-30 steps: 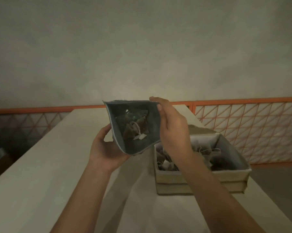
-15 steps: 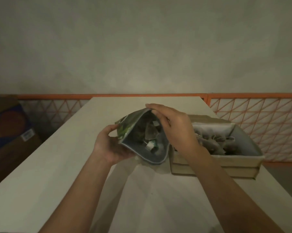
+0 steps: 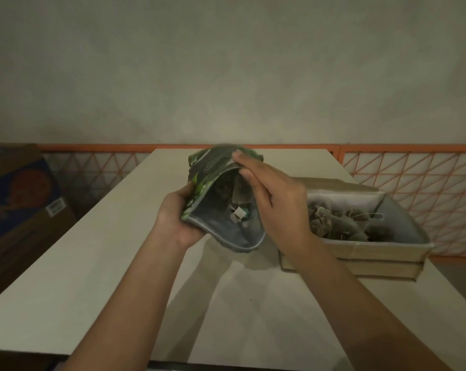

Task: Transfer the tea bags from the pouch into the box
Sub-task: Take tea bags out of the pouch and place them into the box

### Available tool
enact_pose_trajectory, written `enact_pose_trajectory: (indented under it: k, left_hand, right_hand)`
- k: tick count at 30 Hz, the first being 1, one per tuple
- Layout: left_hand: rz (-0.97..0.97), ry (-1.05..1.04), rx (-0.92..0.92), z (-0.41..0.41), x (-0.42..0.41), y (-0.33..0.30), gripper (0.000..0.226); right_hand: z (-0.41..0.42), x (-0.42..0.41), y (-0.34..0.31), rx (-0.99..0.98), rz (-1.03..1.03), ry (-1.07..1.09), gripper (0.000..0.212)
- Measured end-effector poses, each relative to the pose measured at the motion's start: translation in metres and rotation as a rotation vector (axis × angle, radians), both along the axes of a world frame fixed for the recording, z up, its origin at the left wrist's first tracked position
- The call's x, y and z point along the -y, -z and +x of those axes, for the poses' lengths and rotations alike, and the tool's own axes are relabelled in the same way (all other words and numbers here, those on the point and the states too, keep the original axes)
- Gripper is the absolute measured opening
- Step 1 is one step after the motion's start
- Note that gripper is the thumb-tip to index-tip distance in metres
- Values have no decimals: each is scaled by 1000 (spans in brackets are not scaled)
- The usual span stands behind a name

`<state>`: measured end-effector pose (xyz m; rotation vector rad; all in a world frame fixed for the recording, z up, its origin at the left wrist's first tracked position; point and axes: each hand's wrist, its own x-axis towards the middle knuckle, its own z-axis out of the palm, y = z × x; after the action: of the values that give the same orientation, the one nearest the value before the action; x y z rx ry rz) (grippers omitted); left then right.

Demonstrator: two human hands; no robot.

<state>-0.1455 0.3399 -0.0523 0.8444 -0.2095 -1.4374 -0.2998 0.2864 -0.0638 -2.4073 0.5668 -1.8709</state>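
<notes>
two hands are working above the table [image 3: 97,266]: i'm gripping the pouch [image 3: 221,199] in my left hand [image 3: 179,220], reaching loose right hand [image 3: 277,202] fingers into its mouth; the box [image 3: 387,253], holding tea bags [image 3: 339,223], is sitting just right.

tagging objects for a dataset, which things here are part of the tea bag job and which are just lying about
Part of the job:
pouch, gripped by the left hand, right hand at its mouth
tea bags in the pouch
box, tea bags already in it

Lying about:
blue cardboard carton
orange fence
</notes>
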Motion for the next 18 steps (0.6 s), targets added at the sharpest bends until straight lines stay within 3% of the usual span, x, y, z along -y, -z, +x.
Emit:
enact_pose_trajectory:
  k: [7, 14, 18]
  left_hand:
    - [13, 30, -57, -8, 10, 11, 51]
    - [-71, 52, -95, -6, 2, 6, 49]
    - [15, 32, -59, -12, 5, 14, 48]
  right_hand:
    - [10, 22, 14, -77, -10, 125, 30]
    - [0, 11, 10, 8, -174, 131, 31]
    - [7, 16, 25, -23, -94, 177, 32]
